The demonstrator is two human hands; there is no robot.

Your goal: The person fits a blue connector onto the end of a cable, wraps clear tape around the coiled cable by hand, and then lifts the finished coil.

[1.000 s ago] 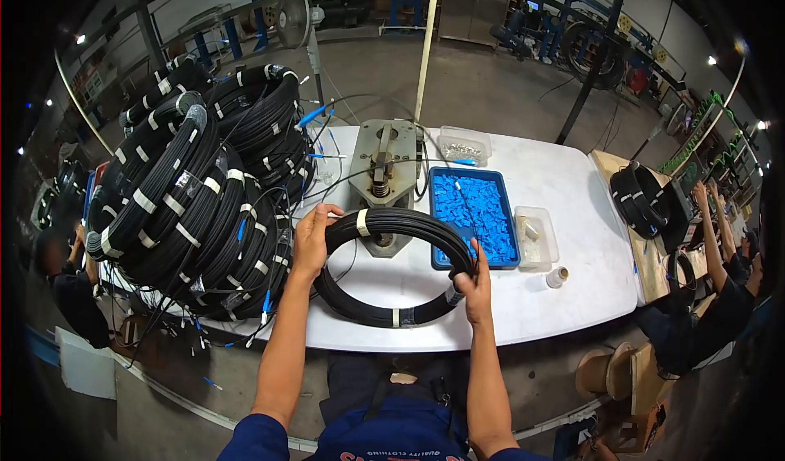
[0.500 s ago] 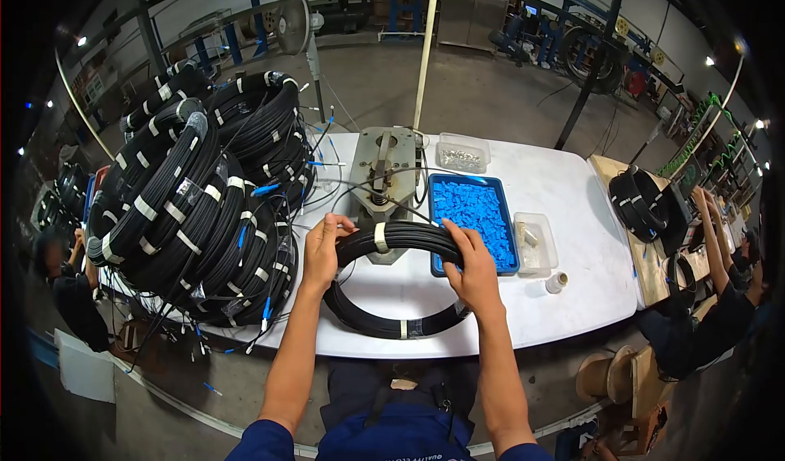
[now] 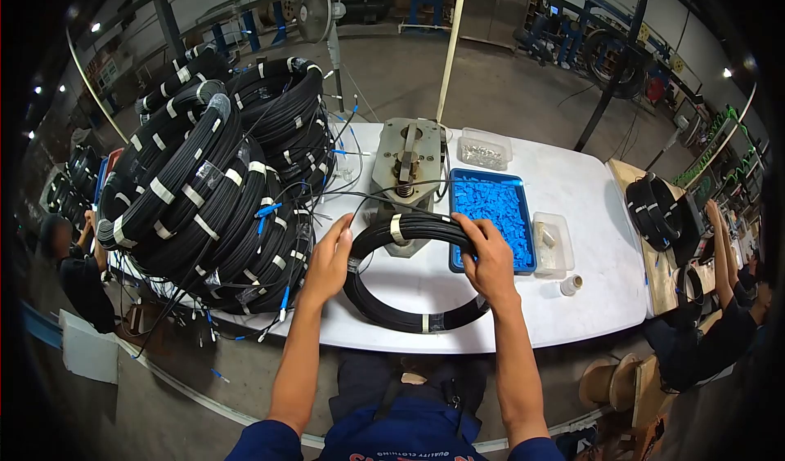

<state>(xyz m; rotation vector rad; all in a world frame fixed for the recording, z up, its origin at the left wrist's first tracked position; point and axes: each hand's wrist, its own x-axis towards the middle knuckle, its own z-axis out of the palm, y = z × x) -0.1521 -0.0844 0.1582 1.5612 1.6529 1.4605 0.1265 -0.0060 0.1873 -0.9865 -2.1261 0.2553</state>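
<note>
A coil of black cable (image 3: 384, 317), bound with white tape bands, rests tilted on the white table in front of me. My right hand (image 3: 489, 258) is wrapped round its upper right side, thumb on the inner edge. My left hand (image 3: 329, 258) is beside the coil's left side, fingers stretched upward. Behind the coil stands a metal press-like fixture (image 3: 413, 154), partly covered by it. A loose black cable end with a blue connector (image 3: 509, 183) runs from the coil across a blue tray (image 3: 531, 258) of small blue parts.
A tall pile of taped black cable coils (image 3: 196, 191) fills the table's left side. Right of the fixture are a clear box (image 3: 485, 152) of small parts, another clear box (image 3: 558, 257) and a small white spool (image 3: 571, 285). Other people work at both sides.
My left hand has drawn slightly left, away from the coil's top. My right hand keeps its hold. The whole view has shifted a little, so the scene sits further right.
</note>
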